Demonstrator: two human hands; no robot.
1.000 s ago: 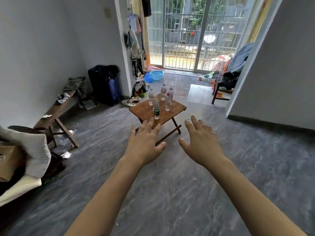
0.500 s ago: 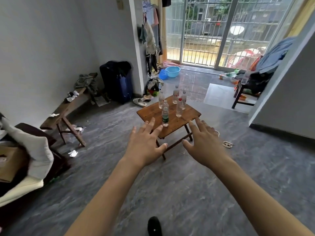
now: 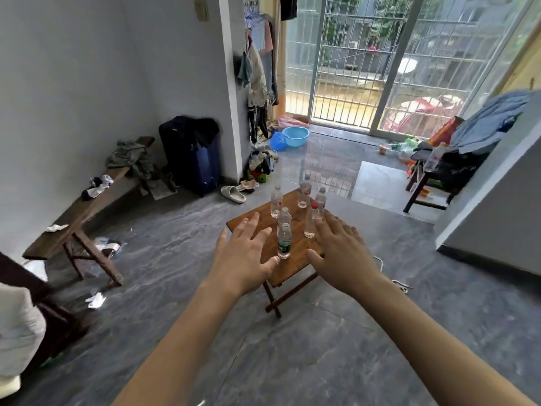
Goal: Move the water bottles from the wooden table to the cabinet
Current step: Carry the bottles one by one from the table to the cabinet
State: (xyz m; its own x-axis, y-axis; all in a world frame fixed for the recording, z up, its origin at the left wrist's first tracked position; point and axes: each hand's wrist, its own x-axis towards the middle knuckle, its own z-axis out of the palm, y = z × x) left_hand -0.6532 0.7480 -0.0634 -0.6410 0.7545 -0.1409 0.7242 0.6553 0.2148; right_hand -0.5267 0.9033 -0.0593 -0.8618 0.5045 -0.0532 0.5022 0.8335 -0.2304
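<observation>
both the left hand [image 3: 244,260] and the right hand [image 3: 341,257] reach forward with fingers spread, holding nothing. the water bottles [image 3: 284,241] stand upright on the small wooden table [image 3: 251,222] beyond them. a wooden bench [image 3: 85,205] and a dark suitcase [image 3: 191,158] line the left wall, a blue basin [image 3: 295,136] near the barred door.

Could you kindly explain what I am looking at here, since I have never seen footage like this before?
There is no machine: a person wears a wide-angle camera on the head, so you see their own arms reaching forward. The left hand and right hand are both open and hold nothing. Ahead stands a small wooden table on a grey floor, carrying six upright water bottles, the nearest a green-labelled bottle. No grip has been taken on any bottle yet. The cabinet is not in view.
</observation>
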